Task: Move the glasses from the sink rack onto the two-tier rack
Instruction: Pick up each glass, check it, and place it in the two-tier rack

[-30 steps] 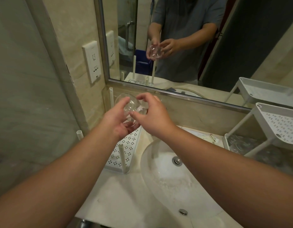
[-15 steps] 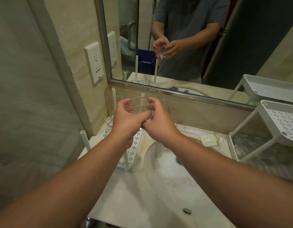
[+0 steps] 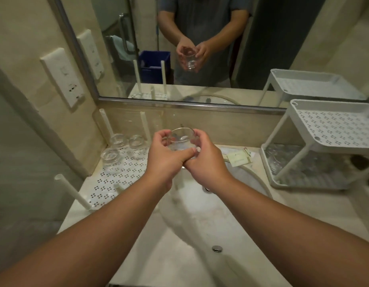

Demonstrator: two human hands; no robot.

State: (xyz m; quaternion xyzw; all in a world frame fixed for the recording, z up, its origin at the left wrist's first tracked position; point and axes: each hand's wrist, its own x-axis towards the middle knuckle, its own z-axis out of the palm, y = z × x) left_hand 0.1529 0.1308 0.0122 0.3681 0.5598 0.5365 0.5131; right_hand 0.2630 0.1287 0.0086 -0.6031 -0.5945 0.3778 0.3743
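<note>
A clear glass [image 3: 182,139] is upright over the far edge of the sink basin, and both hands hold it. My left hand [image 3: 163,160] grips its left side and my right hand [image 3: 206,162] grips its right side, thumbs meeting in front. On the white perforated sink rack [image 3: 109,183] at the left stand three more glasses upside down: one glass [image 3: 110,157] nearest, a second [image 3: 118,140] behind it, a third [image 3: 136,141] beside that. The white two-tier rack [image 3: 334,129] stands at the right; its lower tier [image 3: 303,172] holds clear glassware.
White posts [image 3: 72,190] rise from the sink rack's corners. A mirror [image 3: 200,48] runs along the back wall, with a wall socket [image 3: 63,77] to its left. Paper packets [image 3: 239,157] lie on the counter behind the basin [image 3: 200,224].
The glass has gone from tilted to upright and moved right, away from the sink rack, held by both hands. The view has shifted, so the rack's three glasses now show.
</note>
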